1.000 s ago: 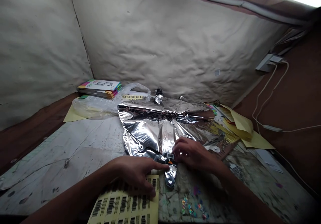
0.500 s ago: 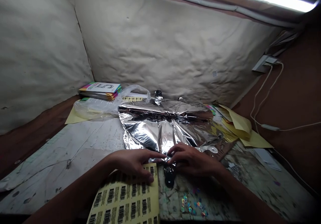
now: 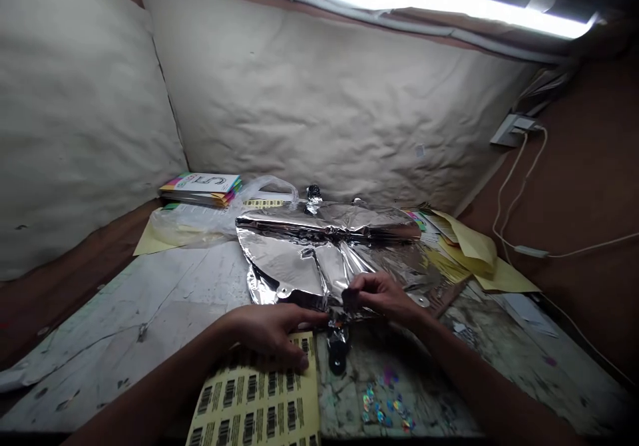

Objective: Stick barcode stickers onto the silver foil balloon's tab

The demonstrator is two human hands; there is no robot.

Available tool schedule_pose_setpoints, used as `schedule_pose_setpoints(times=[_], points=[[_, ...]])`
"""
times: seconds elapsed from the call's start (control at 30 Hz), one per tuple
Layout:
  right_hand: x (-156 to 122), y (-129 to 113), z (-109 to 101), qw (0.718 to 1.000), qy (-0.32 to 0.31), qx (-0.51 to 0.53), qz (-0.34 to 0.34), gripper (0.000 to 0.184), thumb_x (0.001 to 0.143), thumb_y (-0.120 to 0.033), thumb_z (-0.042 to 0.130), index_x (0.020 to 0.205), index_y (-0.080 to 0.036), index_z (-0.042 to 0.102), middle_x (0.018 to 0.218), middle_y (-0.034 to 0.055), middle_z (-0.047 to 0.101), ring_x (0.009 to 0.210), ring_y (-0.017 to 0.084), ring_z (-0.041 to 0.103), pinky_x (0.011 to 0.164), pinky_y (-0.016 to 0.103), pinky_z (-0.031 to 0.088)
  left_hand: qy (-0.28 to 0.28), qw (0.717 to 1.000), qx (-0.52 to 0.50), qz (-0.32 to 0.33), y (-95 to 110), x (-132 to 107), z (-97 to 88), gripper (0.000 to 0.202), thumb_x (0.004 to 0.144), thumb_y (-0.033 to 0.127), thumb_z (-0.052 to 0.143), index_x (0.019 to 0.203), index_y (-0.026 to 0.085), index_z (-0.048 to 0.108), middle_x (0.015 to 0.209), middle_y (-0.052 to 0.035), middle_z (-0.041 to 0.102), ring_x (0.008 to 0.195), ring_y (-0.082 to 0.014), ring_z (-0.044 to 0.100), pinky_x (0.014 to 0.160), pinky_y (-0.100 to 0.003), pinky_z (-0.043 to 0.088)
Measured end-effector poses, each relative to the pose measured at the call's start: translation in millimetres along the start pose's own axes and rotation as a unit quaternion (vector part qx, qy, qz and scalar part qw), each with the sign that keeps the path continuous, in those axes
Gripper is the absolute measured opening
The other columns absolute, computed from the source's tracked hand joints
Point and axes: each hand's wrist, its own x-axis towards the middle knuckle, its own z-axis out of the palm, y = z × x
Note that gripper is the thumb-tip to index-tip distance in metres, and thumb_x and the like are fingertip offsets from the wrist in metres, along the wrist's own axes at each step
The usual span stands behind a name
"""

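Silver foil balloon lay flat on the scarred worktop, its tab end toward the person. Right hand pinched the foil, apparently a firm grasp, though the fingers hid the contact. Left hand lay open across a barcode sticker sheet, seemingly pinning it; the sheet was cut off below. Sequins were scattered nearby, too small to make out.

Taking 12 o'clock as straight ahead of our left hand and right hand, the silver foil balloon blocks the way forward, with a plastic bag at 11 and yellow envelopes at 2. A hand can pass over the scuffed white worktop at 9 or the stained board at 4. Low sequins lie at 5, a barcode sheet at 6.
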Motion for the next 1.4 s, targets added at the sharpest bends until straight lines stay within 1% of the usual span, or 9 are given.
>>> schedule_pose_setpoints(times=[0.17, 0.27, 0.43, 0.7, 0.9, 1.07, 1.2, 1.3, 1.4], points=[[36.7, -20.2, -34.7, 0.99, 0.086, -0.111, -0.016, 0.035, 0.081, -0.051, 0.064, 0.075, -0.017, 0.062, 0.068, -0.0001, 0.062, 0.06, 0.013, 0.054, 0.057, 0.024, 0.041, -0.011, 1.0, 0.003, 0.005, -3.6, 3.9, 3.1, 0.09, 0.072, 0.039, 0.074, 0.148, 0.029, 0.027, 0.148, -0.0026, 0.041, 0.13, -0.0283, 0.043, 0.11, -0.039, 0.03], [87.1, -42.7, -68.4, 0.933, 0.123, -0.337, -0.005, 0.037, 0.089, -0.051, 0.05, 0.083, -0.016, 0.061, 0.071, 0.0, 0.063, 0.06, 0.013, 0.056, 0.055, 0.022, 0.041, -0.006, 1.0, 0.012, 0.005, -5.4, 2.9, 2.8, 0.09, 0.07, 0.041, 0.075, 0.147, 0.03, 0.03, 0.15, -0.0023, 0.036, 0.135, -0.0288, 0.037, 0.113, -0.041, 0.026], [188.4, -72.0, -113.2, 0.865, 0.141, -0.478, 0.061, 0.018, 0.082, -0.031, 0.067, 0.078, -0.013, 0.066, 0.071, 0.0012, 0.065, 0.073, 0.017, 0.062, 0.066, 0.025, 0.045, 0.002, 0.999, 0.023, -0.023, -4.8, 1.4, 2.5, 0.093, 0.066, 0.04, 0.078, 0.146, 0.031, 0.031, 0.149, -0.0029, 0.039, 0.133, -0.0309, 0.04, 0.111, -0.044, 0.029], [271.5, -53.7, -87.9, 0.802, 0.2, -0.554, 0.099, 0.029, 0.093, -0.033, 0.057, 0.116, -0.016, 0.058, 0.118, 0.0087, 0.059, 0.103, 0.022, 0.06, 0.088, 0.043, 0.051, -0.012, 0.999, 0.012, -0.047, -1.7, 2.3, -0.3, 0.103, 0.058, 0.036, 0.083, 0.146, 0.033, 0.029, 0.146, -0.0055, 0.043, 0.127, -0.0349, 0.047, 0.102, -0.047, 0.04], [259.9, -21.9, -72.0, 0.842, 0.178, -0.503, 0.078, 0.035, 0.092, -0.032, 0.058, 0.123, -0.016, 0.055, 0.121, 0.0098, 0.059, 0.104, 0.023, 0.06, 0.089, 0.044, 0.05, -0.015, 0.999, -0.006, -0.041, -3.6, 0.2, -1.0, 0.101, 0.059, 0.037, 0.083, 0.146, 0.03, 0.031, 0.145, -0.0076, 0.045, 0.125, -0.0364, 0.047, 0.101, -0.049, 0.039], [228.5, -34.5, -69.6, 0.888, 0.172, -0.425, 0.041, 0.057, 0.084, -0.029, 0.065, 0.136, -0.015, 0.047, 0.137, 0.0148, 0.051, 0.124, 0.031, 0.049, 0.101, 0.039, 0.041, 0.165, 0.971, -0.171, 0.011, -6.8, 3.7, -1.3, 0.082, 0.072, 0.038, 0.075, 0.144, 0.028, 0.038, 0.098, -0.0046, 0.069, 0.082, -0.0214, 0.066, 0.072, -0.032, 0.052], [164.4, -47.7, -39.3, 0.931, 0.106, -0.35, 0.011, 0.041, 0.093, -0.042, 0.048, 0.123, -0.017, 0.061, 0.116, 0.0121, 0.067, 0.1, 0.024, 0.064, 0.085, 0.035, 0.05, 0.327, 0.897, -0.292, 0.052, -9.9, 10.3, -4.7, 0.06, 0.078, 0.043, 0.068, 0.131, 0.018, 0.052, 0.082, -0.0039, 0.068, 0.068, -0.018, 0.065, 0.06, -0.027, 0.051], [103.8, -41.0, -5.0, 0.983, -0.068, -0.17, 0.016, 0.044, 0.085, -0.049, 0.06, 0.116, -0.018, 0.064, 0.1, 0.0083, 0.071, 0.082, 0.02, 0.067, 0.07, 0.03, 0.052, 0.366, 0.877, -0.305, 0.066, -12.1, 15.2, -4.8, 0.042, 0.079, 0.044, 0.066, 0.107, 0.013, 0.063, 0.09, -0.0081, 0.069, 0.077, -0.0223, 0.067, 0.066, -0.032, 0.053], [64.4, -28.8, 21.7, 0.991, -0.061, -0.121, -0.001, 0.031, 0.083, -0.043, 0.065, 0.101, -0.018, 0.069, 0.088, 0.0044, 0.071, 0.076, 0.018, 0.065, 0.066, 0.027, 0.05, 0.377, 0.873, -0.298, 0.08, -13.8, 19.5, -2.7, 0.033, 0.082, 0.042, 0.063, 0.097, 0.012, 0.066, 0.086, -0.0065, 0.068, 0.074, -0.0198, 0.064, 0.065, -0.03, 0.05]])
